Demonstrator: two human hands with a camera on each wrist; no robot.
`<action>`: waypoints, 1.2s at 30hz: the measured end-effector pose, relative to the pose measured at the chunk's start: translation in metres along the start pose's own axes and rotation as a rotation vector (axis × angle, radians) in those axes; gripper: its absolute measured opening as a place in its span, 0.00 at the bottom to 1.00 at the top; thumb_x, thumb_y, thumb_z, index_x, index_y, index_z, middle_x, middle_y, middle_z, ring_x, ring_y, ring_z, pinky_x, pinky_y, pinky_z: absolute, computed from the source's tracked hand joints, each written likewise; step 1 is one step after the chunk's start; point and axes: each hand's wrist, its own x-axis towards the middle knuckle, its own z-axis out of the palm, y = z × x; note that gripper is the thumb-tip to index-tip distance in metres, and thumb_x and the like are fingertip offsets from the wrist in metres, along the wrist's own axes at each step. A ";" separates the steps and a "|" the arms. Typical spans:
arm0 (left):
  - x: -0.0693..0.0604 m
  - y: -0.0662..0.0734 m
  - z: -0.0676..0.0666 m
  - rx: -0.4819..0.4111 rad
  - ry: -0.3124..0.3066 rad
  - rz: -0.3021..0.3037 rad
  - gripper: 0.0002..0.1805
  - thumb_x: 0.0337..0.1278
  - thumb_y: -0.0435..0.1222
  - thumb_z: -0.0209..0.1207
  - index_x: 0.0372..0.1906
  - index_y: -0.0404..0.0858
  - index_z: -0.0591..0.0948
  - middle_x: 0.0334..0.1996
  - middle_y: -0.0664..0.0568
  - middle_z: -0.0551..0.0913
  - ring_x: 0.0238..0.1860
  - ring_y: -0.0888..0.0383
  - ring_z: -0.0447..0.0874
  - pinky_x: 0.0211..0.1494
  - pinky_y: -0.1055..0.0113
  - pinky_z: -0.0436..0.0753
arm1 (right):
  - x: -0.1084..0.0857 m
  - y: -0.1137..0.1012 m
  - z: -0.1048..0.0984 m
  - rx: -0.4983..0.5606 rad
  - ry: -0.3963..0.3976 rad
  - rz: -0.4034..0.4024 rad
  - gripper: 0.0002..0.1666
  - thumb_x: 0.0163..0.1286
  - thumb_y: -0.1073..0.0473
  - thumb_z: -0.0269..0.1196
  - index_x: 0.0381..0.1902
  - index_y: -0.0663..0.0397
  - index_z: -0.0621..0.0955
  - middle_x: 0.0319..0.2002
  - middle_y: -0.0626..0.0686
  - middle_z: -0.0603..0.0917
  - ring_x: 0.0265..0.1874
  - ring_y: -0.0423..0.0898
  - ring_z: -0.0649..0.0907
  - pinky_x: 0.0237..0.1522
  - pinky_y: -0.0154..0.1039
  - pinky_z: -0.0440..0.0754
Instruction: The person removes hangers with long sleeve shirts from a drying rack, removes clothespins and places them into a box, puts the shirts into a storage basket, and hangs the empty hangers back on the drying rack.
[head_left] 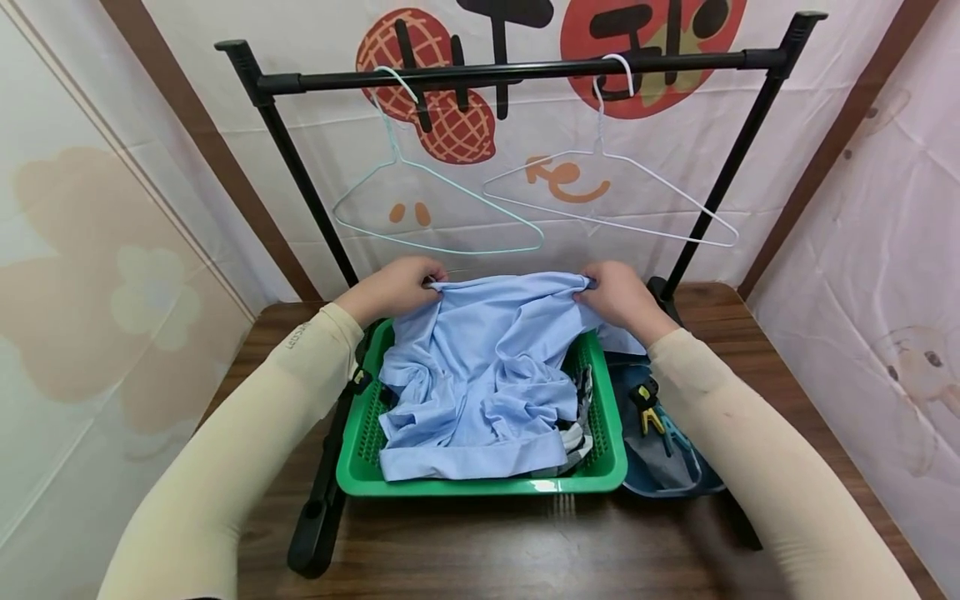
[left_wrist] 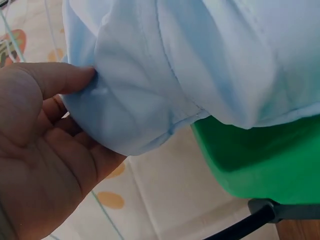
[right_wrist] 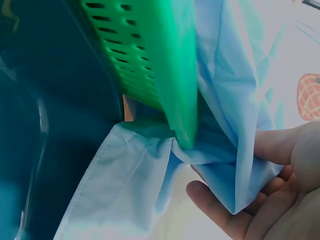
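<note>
A light blue garment [head_left: 487, 358], probably a shirt, lies spread and rumpled over the green basket [head_left: 480, 487]. My left hand [head_left: 397, 287] pinches its far left edge between thumb and fingers; the left wrist view shows the thumb pressing the cloth [left_wrist: 135, 95]. At the far right edge my right hand [head_left: 618, 296] pinches the same garment. In the right wrist view the cloth [right_wrist: 227, 90] drapes over the basket's rim, with a flap hanging outside it. Whatever part of the garment is bunched underneath is hidden.
A mint hanger [head_left: 442, 250] and a white hanger [head_left: 660, 229] hang from the black rack bar [head_left: 510, 73]. A dark blue tray [head_left: 652, 483] with clothes pegs [head_left: 656, 421] stands right of the basket. Patterned cloth [head_left: 577, 437] shows inside the basket. Rack feet [head_left: 315, 533] flank it on the wooden table.
</note>
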 end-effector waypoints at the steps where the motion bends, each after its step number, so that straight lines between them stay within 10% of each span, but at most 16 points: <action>1: -0.003 0.001 -0.002 -0.003 0.010 -0.001 0.05 0.64 0.32 0.61 0.42 0.37 0.83 0.40 0.47 0.84 0.43 0.50 0.80 0.53 0.52 0.78 | -0.001 -0.001 0.000 0.000 0.005 -0.004 0.10 0.73 0.57 0.64 0.42 0.58 0.86 0.44 0.58 0.86 0.39 0.56 0.80 0.43 0.50 0.77; 18: -0.034 0.022 -0.020 -0.095 0.131 -0.029 0.04 0.66 0.33 0.59 0.43 0.41 0.79 0.37 0.49 0.80 0.37 0.51 0.75 0.42 0.57 0.73 | -0.023 -0.019 -0.025 0.104 0.237 -0.082 0.11 0.76 0.58 0.62 0.51 0.56 0.85 0.45 0.58 0.87 0.38 0.54 0.81 0.41 0.49 0.79; 36: -0.122 0.064 -0.057 -0.057 0.171 0.100 0.07 0.68 0.30 0.60 0.46 0.44 0.80 0.38 0.53 0.83 0.37 0.57 0.77 0.42 0.60 0.78 | -0.084 -0.066 -0.055 0.156 0.188 -0.168 0.06 0.75 0.59 0.64 0.47 0.52 0.84 0.40 0.54 0.86 0.36 0.51 0.81 0.39 0.47 0.76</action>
